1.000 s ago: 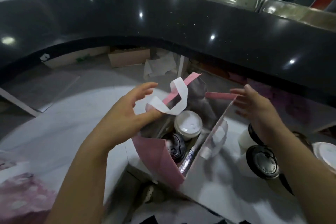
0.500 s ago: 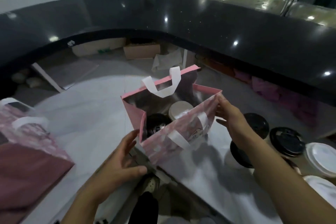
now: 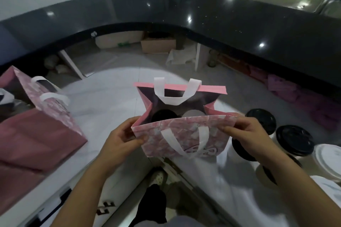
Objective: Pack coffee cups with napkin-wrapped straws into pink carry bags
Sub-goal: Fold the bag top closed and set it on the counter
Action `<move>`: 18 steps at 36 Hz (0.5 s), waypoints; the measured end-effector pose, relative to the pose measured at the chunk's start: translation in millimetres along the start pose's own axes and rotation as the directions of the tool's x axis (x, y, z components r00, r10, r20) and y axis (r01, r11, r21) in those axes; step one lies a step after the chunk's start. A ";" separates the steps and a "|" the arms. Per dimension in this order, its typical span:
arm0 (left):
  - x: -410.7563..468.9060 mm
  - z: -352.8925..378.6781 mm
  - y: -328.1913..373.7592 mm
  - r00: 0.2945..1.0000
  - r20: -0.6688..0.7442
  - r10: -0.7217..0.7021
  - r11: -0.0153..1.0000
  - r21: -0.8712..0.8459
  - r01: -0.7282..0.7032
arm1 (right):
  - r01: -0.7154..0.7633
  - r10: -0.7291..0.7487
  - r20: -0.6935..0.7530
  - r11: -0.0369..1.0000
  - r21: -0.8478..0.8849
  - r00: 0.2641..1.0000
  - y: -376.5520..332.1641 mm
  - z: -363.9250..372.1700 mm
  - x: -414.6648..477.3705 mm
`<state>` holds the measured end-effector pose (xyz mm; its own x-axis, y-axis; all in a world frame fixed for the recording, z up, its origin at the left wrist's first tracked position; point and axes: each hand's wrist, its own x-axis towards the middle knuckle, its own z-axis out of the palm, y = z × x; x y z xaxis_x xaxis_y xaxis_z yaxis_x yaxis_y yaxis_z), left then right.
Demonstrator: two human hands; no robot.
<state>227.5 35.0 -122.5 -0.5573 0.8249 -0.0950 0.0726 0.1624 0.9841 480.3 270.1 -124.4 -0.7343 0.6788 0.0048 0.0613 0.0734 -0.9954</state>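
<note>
Pinching is what both grips are doing: the left hand (image 3: 120,140) is nipping the near-left corner of the pink bag (image 3: 184,125) between thumb and fingers. The right hand (image 3: 247,134) is nipping the near-right corner, so the near wall is being pulled flat and the mouth is gaping open. That bag is standing on the white tabletop (image 3: 110,94) in the middle of the frame, just ahead of both hands. Its long side is running left to right between them. Down inside, two drinks are sitting side by side, one under a black lid (image 3: 164,116) at the left and one under a pale lid (image 3: 193,114) at the right. I am not seeing any napkin-wrapped straw in there, and the inside is looking dark. Some loose cups (image 3: 293,140) are waiting at the right edge of the frame, close by the right hand, so that hand is looking like the nearer one for reaching them. Another bag (image 3: 46,116) is sitting at the left of the frame, well apart from the left hand. I am guessing the mouth is being held open for a check or for straws. I am also guessing the job is only partway along.
</note>
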 end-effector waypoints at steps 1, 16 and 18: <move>0.9 -0.8 1.8 1.000 0.002 0.003 1.000 -0.011 -0.003 | -0.001 0.001 0.008 1.000 0.007 1.000 0.0 -2.2 -1.2; 65.6 -23.9 15.9 0.960 0.280 -0.004 0.996 0.091 -0.023 | 0.046 0.011 0.192 0.956 -0.290 0.981 -6.8 -23.6 33.9; 75.4 -27.0 16.5 0.952 0.306 -0.004 0.993 0.111 -0.032 | 0.054 0.007 0.210 0.958 -0.283 0.978 -8.1 -24.9 41.0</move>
<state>164.3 85.3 -109.4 -0.2776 0.9504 -0.1400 0.1817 0.1950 0.9638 466.5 315.6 -113.8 -0.8595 0.5107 -0.0219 0.2102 0.3141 -0.9258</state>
